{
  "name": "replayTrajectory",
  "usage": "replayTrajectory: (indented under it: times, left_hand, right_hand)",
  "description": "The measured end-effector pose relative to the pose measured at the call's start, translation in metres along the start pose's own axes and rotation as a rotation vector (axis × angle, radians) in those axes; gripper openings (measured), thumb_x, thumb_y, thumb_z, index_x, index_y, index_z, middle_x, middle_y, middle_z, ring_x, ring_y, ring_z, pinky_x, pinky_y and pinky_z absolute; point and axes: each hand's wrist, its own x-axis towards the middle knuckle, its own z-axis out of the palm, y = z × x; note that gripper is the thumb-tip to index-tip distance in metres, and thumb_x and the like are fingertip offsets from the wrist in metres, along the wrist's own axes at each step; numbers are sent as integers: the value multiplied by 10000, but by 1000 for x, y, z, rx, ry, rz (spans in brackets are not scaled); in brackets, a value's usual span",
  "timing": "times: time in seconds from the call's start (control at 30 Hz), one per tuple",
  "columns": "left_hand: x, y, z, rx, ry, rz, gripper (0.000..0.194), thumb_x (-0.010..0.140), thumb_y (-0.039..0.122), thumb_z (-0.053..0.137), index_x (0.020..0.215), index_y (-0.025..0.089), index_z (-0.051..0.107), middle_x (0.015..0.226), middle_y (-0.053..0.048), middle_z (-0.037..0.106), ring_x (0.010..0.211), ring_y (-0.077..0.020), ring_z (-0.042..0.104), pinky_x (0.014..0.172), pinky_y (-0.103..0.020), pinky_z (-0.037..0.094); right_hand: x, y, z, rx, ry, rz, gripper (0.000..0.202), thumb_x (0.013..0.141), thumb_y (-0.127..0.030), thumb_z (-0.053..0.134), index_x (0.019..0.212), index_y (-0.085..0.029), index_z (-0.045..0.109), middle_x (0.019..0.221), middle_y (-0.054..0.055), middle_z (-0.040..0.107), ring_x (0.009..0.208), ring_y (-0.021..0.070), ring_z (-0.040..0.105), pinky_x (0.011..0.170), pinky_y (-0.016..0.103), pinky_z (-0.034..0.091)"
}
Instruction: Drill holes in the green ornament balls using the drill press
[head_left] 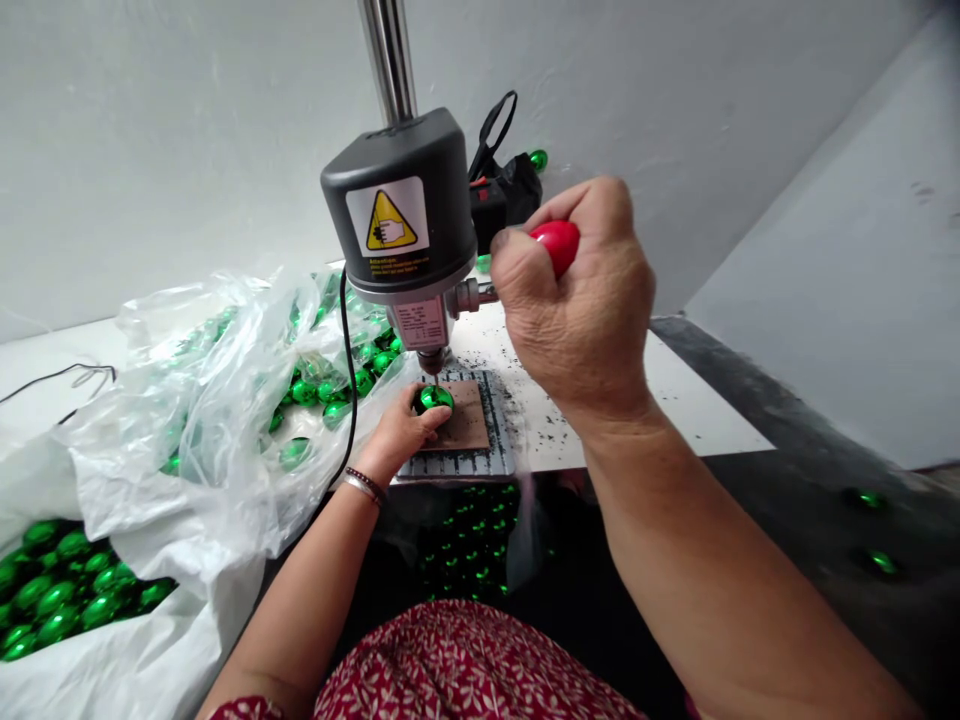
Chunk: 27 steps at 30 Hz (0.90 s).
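Note:
A shiny green ball [436,401] sits on a brown board [472,425] under the bit of a small drill press [397,215]. My left hand [401,430] grips the ball from its left side, thumb in front and fingers behind. The bit's tip comes down at the top of the ball; whether it has entered I cannot tell. My right hand [585,300] is closed round the red knob [556,245] of the press's lever, to the right of the drill head. Beneath the board lies the press's slotted metal base [501,440].
Clear plastic bags [217,390] with many green balls cover the table's left side. More balls fill a white sack [187,600] at lower left and a dark space below the table edge. Dark shavings litter the white table [675,400]. A black bag [517,190] stands behind the press.

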Motion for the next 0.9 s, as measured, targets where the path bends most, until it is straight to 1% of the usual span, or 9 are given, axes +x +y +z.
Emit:
replayTrajectory:
  times: [0.13,0.2,0.27,0.4,0.5,0.7,0.9]
  left_hand:
    - [1,0,4,166,31,86,583,670,331,830,1217,233,654,763,-4,665,636,-171,594,590,-259,466]
    - [0,0,6,215,30,91,610,683,348,818,1254,220,647,787,-11,672,688,-183,609,635,-265,479]
    - [-1,1,7,246,25,84,604,707,356,793,1271,207,638,802,-12,673,690,-177,606,638,-263,480]
    - [-2,1,8,247,9,75,526,727,346,767,1217,192,654,783,3,664,645,-148,581,605,-245,467]
    - [-2,-1,8,231,15,88,507,714,346,775,1184,192,664,789,6,666,652,-146,586,624,-245,477]
    - [-5,3,9,301,38,108,521,731,336,759,1216,176,657,786,-11,673,743,-190,627,721,-282,502]
    - [-8,7,10,306,50,105,508,727,335,763,1203,185,664,811,-16,687,804,-213,642,755,-291,495]
  right_hand:
    - [-1,0,-1,-20,-15,7,206,934,-407,459,911,-202,450,809,-18,505,715,55,523,711,222,471]
    - [-2,0,-1,-30,-20,7,201,932,-402,463,909,-202,450,797,-19,500,710,57,521,711,223,473]
    - [-3,0,-2,-32,-18,5,198,926,-395,469,900,-200,452,779,-22,494,677,54,495,693,223,469]
    - [-8,0,-5,-54,1,4,189,904,-387,484,876,-201,464,758,-17,510,654,64,471,678,235,461]
    - [-13,1,-7,-71,9,0,173,885,-380,489,862,-209,471,741,-11,527,661,76,475,681,242,459]
    - [-24,4,-10,-82,15,-53,161,845,-362,465,791,-210,457,640,-26,488,586,77,424,619,241,418]
    - [-31,7,-11,-110,21,-70,161,844,-373,463,792,-221,479,689,-15,544,601,91,471,616,252,421]
